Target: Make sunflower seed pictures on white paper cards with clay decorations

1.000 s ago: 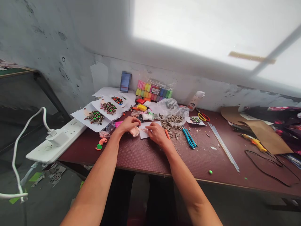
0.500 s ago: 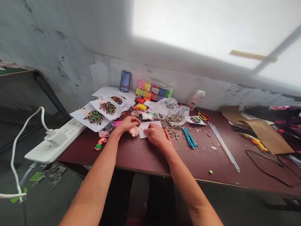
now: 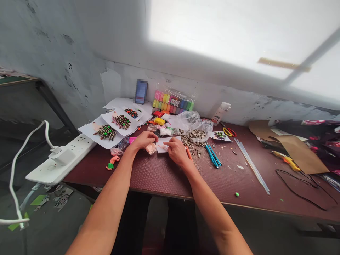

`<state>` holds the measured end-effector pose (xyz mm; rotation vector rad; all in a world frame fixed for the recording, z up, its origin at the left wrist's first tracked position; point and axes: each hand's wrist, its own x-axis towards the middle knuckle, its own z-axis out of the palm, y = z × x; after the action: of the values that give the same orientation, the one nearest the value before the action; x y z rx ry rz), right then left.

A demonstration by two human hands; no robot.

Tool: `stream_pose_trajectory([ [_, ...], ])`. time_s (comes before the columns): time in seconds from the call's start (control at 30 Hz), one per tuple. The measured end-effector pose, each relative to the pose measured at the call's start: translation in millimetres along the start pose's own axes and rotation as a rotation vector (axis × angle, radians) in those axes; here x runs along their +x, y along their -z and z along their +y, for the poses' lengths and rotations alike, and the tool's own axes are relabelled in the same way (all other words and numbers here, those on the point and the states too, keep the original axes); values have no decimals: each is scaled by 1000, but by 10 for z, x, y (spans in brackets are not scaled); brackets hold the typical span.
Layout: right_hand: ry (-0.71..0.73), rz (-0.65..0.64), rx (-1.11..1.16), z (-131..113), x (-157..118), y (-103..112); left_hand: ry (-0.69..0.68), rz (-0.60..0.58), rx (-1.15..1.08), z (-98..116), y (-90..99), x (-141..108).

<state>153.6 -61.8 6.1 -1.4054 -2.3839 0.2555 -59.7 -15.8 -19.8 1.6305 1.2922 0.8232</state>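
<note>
My left hand [image 3: 142, 140] is curled around a lump of pale pink clay [image 3: 152, 148] lying on the dark red table [image 3: 172, 173]. Beside it my right hand [image 3: 177, 151] presses its fingertips onto a small white paper card [image 3: 161, 146], where a bit of pink clay lies. An orange pen-like stick [image 3: 188, 152] lies just under my right hand. A heap of striped sunflower seeds [image 3: 195, 136] spills from a clear plastic bag [image 3: 195, 122] right behind the card.
White cards with seed-and-clay figures [image 3: 111, 129] lie at left, a pack of coloured clay [image 3: 172, 102] by the wall. Blue cutter [image 3: 213, 156], scissors [image 3: 230, 132], glue bottle [image 3: 220, 112], clear sticks [image 3: 251, 164], brown cardboard [image 3: 294, 147]. A white power strip [image 3: 61, 159] overhangs the table's left end.
My right hand slid slightly left over the card and its fingertips pressed down; my left hand stays on the pink clay. The view shifted a little.
</note>
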Motion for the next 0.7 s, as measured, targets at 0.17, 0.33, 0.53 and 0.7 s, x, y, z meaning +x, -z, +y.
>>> stream_pose_trajectory([
  [0.17, -38, 23, -25, 29, -9, 53, 11, -10, -22, 20, 10, -25],
  [0.33, -57, 57, -37, 42, -20, 118, 58, -25, -134, 83, 15, -87],
  [0.53, -71, 80, -67, 78, -10, 101, -33, 343, -44, 133, -12, -77],
  [0.7, -57, 41, -44, 105, -10, 102, -8, 625, 463, 113, -24, -72],
])
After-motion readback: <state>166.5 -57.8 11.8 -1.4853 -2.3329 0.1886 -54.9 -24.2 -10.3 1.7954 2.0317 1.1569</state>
